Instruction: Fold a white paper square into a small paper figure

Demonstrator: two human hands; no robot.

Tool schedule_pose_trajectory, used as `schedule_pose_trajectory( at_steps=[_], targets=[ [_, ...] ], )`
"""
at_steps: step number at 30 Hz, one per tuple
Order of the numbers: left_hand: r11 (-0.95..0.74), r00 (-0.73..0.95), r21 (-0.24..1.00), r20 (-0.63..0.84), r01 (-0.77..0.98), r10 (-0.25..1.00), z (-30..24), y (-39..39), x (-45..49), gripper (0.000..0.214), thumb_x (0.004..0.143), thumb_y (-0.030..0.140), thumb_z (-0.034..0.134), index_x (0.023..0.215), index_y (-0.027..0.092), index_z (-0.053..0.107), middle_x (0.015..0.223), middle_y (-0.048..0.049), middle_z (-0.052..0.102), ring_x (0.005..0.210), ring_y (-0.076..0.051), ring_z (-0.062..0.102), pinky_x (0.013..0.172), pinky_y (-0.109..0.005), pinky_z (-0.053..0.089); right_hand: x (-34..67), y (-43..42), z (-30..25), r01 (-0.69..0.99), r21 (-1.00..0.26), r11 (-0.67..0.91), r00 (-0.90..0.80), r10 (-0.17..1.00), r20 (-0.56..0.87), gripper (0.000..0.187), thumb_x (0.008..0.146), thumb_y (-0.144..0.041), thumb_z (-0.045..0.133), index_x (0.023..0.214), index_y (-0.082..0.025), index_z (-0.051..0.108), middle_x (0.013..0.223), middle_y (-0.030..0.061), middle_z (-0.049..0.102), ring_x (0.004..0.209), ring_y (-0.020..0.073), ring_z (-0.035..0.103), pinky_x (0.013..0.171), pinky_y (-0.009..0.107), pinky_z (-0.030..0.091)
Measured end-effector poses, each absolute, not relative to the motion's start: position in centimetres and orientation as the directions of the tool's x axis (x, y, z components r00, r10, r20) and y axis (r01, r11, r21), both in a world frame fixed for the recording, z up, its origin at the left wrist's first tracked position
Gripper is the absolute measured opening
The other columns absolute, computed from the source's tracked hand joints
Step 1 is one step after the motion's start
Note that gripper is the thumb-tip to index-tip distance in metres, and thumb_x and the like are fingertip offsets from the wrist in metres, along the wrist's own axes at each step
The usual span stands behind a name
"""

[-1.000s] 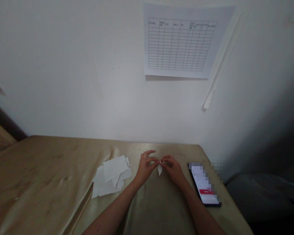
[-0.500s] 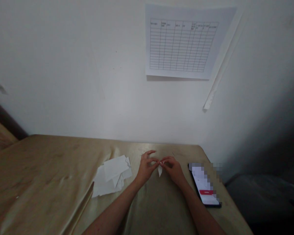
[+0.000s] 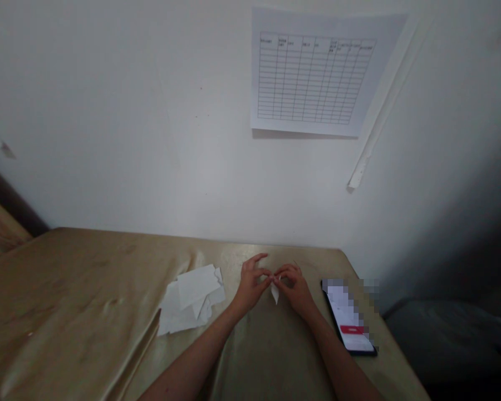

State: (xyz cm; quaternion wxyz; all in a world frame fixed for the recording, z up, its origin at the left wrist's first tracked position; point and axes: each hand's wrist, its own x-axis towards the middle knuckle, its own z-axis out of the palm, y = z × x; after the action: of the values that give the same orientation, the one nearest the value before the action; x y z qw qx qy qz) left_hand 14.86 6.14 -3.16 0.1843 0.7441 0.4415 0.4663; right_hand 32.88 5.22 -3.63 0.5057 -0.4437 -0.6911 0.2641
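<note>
A small piece of white paper [image 3: 275, 293] is pinched between my two hands above the table, its pointed end hanging down. My left hand [image 3: 250, 284] grips it with thumb and forefinger, the other fingers raised apart. My right hand [image 3: 294, 288] pinches the same paper from the other side, its fingers curled, and the fingertips of both hands nearly meet. The upper part of the paper is mostly hidden by my fingers. Left of my left hand, several torn sheets of white paper [image 3: 196, 287] lie in an overlapping pile.
A phone [image 3: 346, 320] with a lit screen lies to the right, near the edge of the cloth-covered table [image 3: 87, 278]. The cloth has folds at the left. Behind the table stands a white wall [image 3: 150, 139] with a printed grid sheet [image 3: 309, 78] on it.
The hanging end of the paper has swung slightly to the right. Both hands keep their pinch in nearly the same place, and the view has shifted a little.
</note>
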Motion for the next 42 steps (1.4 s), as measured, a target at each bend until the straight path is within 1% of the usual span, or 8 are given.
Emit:
schedule_pose_trajectory(
  at_steps=[4, 7, 14, 18, 27, 32, 39, 42],
  targets=[
    [-0.572, 0.186, 0.643, 0.567, 0.509, 0.802, -3.01, 6.04, 15.08, 0.007, 0.085, 0.030, 0.070, 0.087, 0.027, 0.076, 0.143, -0.0036, 0.052, 0.132, -0.027, 0.043, 0.112, -0.051, 0.035, 32.85, 5.18, -3.56, 0.385, -0.805, 0.450, -0.083, 0.886, 0.456, 0.019, 0.082, -0.042, 0.070, 0.073, -0.025, 0.067, 0.098, 0.0042, 0.068, 0.109, 0.0238, 0.053, 0.106, 0.044, 0.034],
    [-0.575, 0.189, 0.630, 0.572, 0.522, 0.798, -2.87, 5.96, 15.16, 0.005, 0.083, 0.029, 0.072, 0.085, 0.027, 0.076, 0.144, -0.0037, 0.051, 0.132, -0.027, 0.043, 0.112, -0.051, 0.035, 32.71, 5.06, -3.59, 0.405, -0.805, 0.433, -0.063, 0.892, 0.448, 0.017, 0.082, -0.040, 0.069, 0.074, -0.025, 0.067, 0.100, 0.0051, 0.065, 0.108, 0.0240, 0.052, 0.104, 0.044, 0.035],
    [-0.548, 0.147, 0.664, 0.560, 0.510, 0.815, -2.87, 6.22, 14.78, 0.008, 0.083, 0.034, 0.073, 0.082, 0.027, 0.077, 0.143, -0.0042, 0.052, 0.131, -0.027, 0.043, 0.111, -0.052, 0.036, 32.74, 5.13, -4.18, 0.393, -0.831, 0.393, 0.025, 0.899, 0.437, 0.021, 0.081, -0.046, 0.069, 0.079, -0.025, 0.071, 0.099, 0.0063, 0.063, 0.106, 0.0253, 0.051, 0.100, 0.043, 0.039],
    [-0.538, 0.145, 0.681, 0.546, 0.496, 0.825, -3.11, 6.20, 14.72, 0.009, 0.082, 0.035, 0.073, 0.082, 0.027, 0.077, 0.143, -0.0045, 0.052, 0.130, -0.028, 0.045, 0.111, -0.052, 0.037, 32.77, 5.17, -4.24, 0.388, -0.834, 0.393, 0.037, 0.897, 0.440, 0.020, 0.081, -0.045, 0.068, 0.080, -0.025, 0.071, 0.102, 0.0070, 0.063, 0.107, 0.0255, 0.052, 0.100, 0.044, 0.040],
    [-0.522, 0.153, 0.686, 0.524, 0.507, 0.838, -3.58, 6.11, 15.46, 0.003, 0.077, 0.027, 0.077, 0.079, 0.027, 0.077, 0.140, -0.0036, 0.054, 0.124, -0.027, 0.049, 0.107, -0.052, 0.041, 32.31, 4.93, -4.10, 0.415, -0.809, 0.415, 0.015, 0.886, 0.463, 0.014, 0.083, -0.036, 0.064, 0.075, -0.025, 0.067, 0.108, 0.0072, 0.063, 0.111, 0.0254, 0.051, 0.103, 0.045, 0.038],
    [-0.510, 0.117, 0.702, 0.528, 0.497, 0.841, -3.48, 6.09, 15.15, 0.008, 0.080, 0.023, 0.072, 0.086, 0.028, 0.077, 0.137, -0.0046, 0.056, 0.126, -0.027, 0.049, 0.109, -0.052, 0.039, 32.57, 4.98, -4.23, 0.414, -0.816, 0.404, 0.033, 0.889, 0.457, 0.017, 0.083, -0.041, 0.067, 0.082, -0.025, 0.070, 0.110, 0.0075, 0.062, 0.112, 0.0256, 0.050, 0.103, 0.044, 0.038],
    [-0.514, 0.129, 0.702, 0.525, 0.493, 0.841, -3.20, 5.96, 15.11, 0.008, 0.080, 0.034, 0.075, 0.086, 0.029, 0.077, 0.137, -0.0046, 0.055, 0.126, -0.028, 0.048, 0.108, -0.054, 0.040, 32.73, 5.15, -4.36, 0.392, -0.838, 0.380, 0.075, 0.895, 0.440, 0.021, 0.080, -0.047, 0.071, 0.077, -0.026, 0.072, 0.105, 0.0079, 0.063, 0.109, 0.0266, 0.051, 0.101, 0.046, 0.040],
    [-0.520, 0.118, 0.698, 0.538, 0.492, 0.835, -3.11, 5.91, 15.15, 0.008, 0.079, 0.034, 0.076, 0.085, 0.028, 0.077, 0.135, -0.0049, 0.056, 0.125, -0.028, 0.048, 0.108, -0.054, 0.041, 32.58, 5.06, -4.25, 0.403, -0.832, 0.381, 0.072, 0.893, 0.444, 0.022, 0.081, -0.048, 0.070, 0.076, -0.026, 0.073, 0.104, 0.0078, 0.063, 0.108, 0.0263, 0.051, 0.100, 0.046, 0.040]
  ],
)
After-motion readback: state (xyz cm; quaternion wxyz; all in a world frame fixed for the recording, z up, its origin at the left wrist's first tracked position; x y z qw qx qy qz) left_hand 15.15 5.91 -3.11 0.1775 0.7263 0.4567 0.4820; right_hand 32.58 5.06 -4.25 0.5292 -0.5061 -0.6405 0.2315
